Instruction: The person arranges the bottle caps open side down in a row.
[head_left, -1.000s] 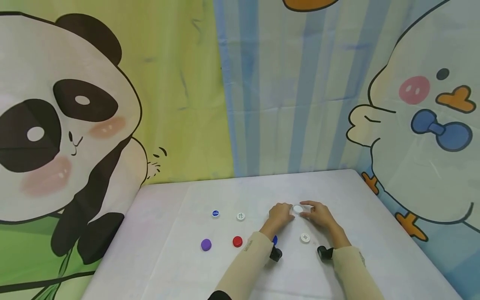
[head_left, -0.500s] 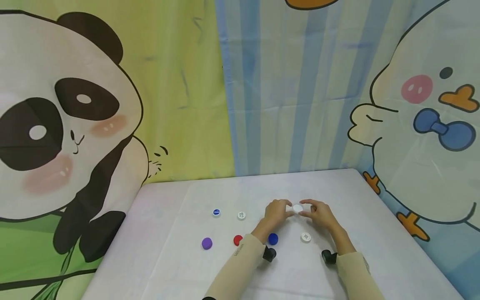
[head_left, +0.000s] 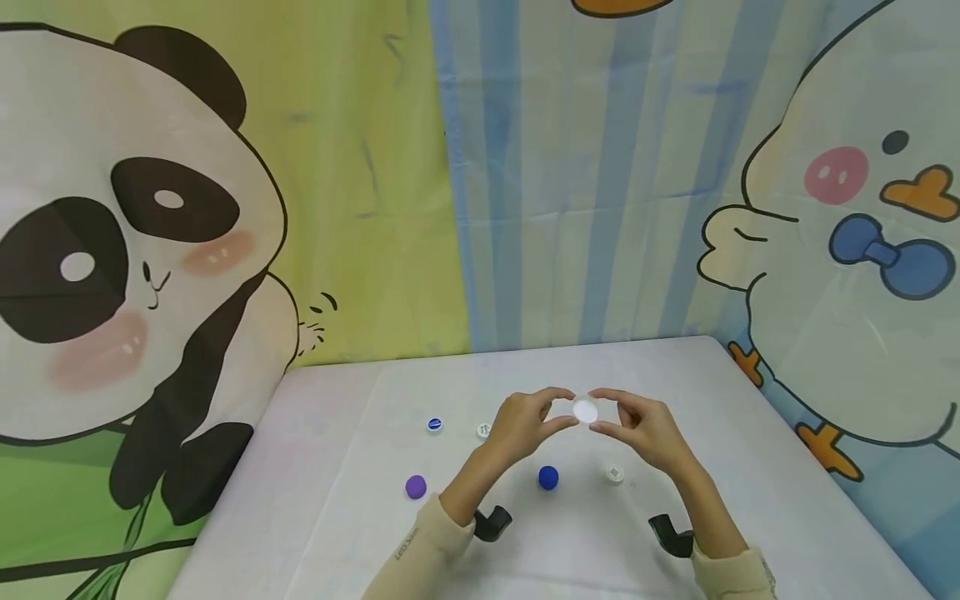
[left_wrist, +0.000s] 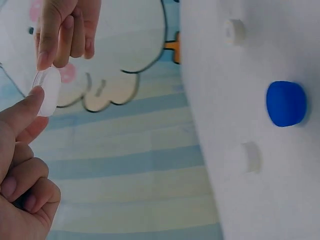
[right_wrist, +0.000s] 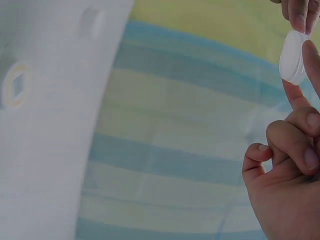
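Both hands hold up a round white bottle cap (head_left: 585, 409) between them, raised above the table. My left hand (head_left: 517, 423) pinches its left edge with thumb and index finger, the other fingers curled in. On the opposite edge, my right hand (head_left: 651, 429) pinches it the same way. The left wrist view shows the cap (left_wrist: 49, 92) nearly edge-on, with fine ridges along its side. A blue cap (head_left: 548, 477) and a white cap (head_left: 614, 474) lie on the table below the hands.
On the white table (head_left: 337, 533), a purple cap (head_left: 416, 487) and a white cap with a blue mark (head_left: 434, 426) lie to the left. The left hand partly hides another white cap (head_left: 483, 431). Printed curtains (head_left: 375, 208) stand behind the table.
Both hands have lifted the white cap off the table and drawn it nearer, its face now toward the head camera. The left forearm has moved left, covering the red cap and uncovering the blue one.
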